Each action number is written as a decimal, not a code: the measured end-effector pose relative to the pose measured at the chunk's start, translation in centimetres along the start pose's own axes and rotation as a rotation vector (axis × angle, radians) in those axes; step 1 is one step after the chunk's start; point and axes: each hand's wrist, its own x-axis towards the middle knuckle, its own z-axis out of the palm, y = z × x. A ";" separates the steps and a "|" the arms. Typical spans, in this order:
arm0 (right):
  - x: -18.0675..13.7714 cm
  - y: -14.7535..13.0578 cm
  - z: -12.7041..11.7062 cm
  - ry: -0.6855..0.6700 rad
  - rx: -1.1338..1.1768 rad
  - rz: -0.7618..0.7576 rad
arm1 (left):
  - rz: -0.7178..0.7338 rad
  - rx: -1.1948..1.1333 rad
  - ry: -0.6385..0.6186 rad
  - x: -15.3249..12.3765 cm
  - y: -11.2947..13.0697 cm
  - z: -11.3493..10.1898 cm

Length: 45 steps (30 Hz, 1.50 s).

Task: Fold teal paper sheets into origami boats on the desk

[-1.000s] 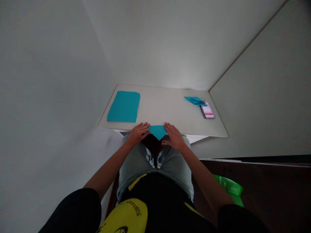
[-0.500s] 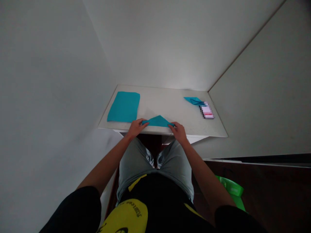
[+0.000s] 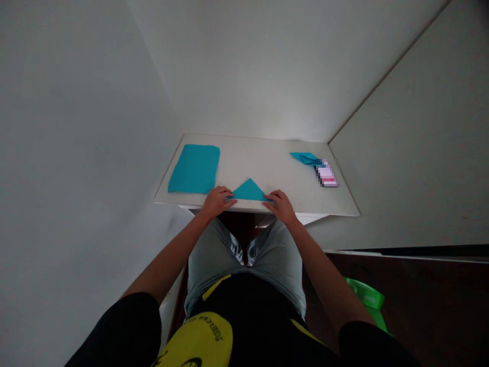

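Head view, left to right: a flat, rectangular turquoise paper-like sheet [image 3: 194,169] lies on the white table [image 3: 254,155], just beside the half-curled left hand [image 3: 218,201], whose fingers rest on one end of a turquoise folded paper-like triangle [image 3: 249,191] at the near edge. The right hand [image 3: 280,205], also half-curled, touches its other end; I cannot tell whether either pinches or only presses. Even pressure from both, base kept straight, should give a crisp crease.

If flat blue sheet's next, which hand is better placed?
Probably the left hand: it's beside the flat blue sheet; the right hand is at the right end of the blue triangle.
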 end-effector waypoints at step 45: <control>-0.9 -0.7 -0.7 -0.020 0.077 -0.076 | 0.180 0.344 -0.157 2.4 6.2 2.0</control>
